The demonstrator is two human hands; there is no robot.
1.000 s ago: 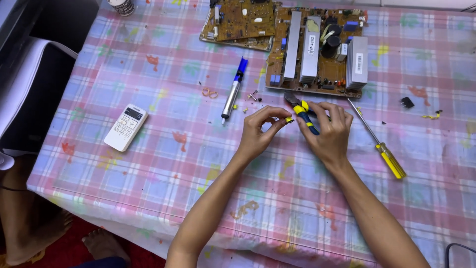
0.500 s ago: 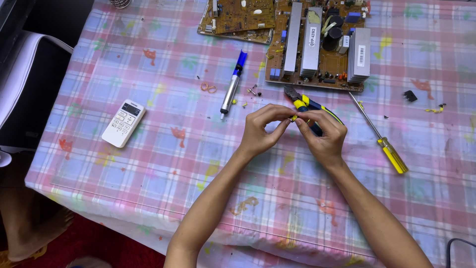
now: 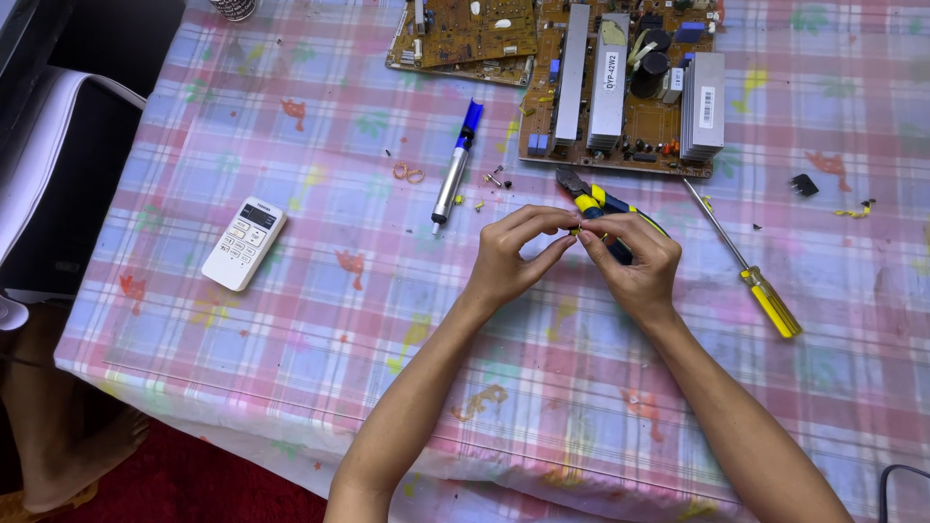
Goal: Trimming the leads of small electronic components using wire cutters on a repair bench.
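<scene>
My left hand (image 3: 511, 256) and my right hand (image 3: 632, 260) meet fingertip to fingertip over the checked tablecloth (image 3: 320, 320). Together they pinch a tiny electronic part (image 3: 577, 230), too small to make out. Blue-and-yellow pliers (image 3: 599, 208) lie on the cloth right behind my right hand, partly hidden by it. A large brown circuit board (image 3: 625, 82) with metal heat sinks and capacitors lies just beyond the pliers. A yellow-handled screwdriver (image 3: 748, 263) lies to the right of my right hand.
A silver and blue desoldering pump (image 3: 454, 167) lies left of the pliers, with small loose parts (image 3: 496, 178) beside it. A second circuit board (image 3: 465, 37) sits at the top. A white remote control (image 3: 243, 243) lies at the left. A small black component (image 3: 803, 184) sits at the right.
Both hands stay together on the tiny part, with the fingers shifting only slightly. The camera view has drifted a little, so the boards sit higher in the picture.
</scene>
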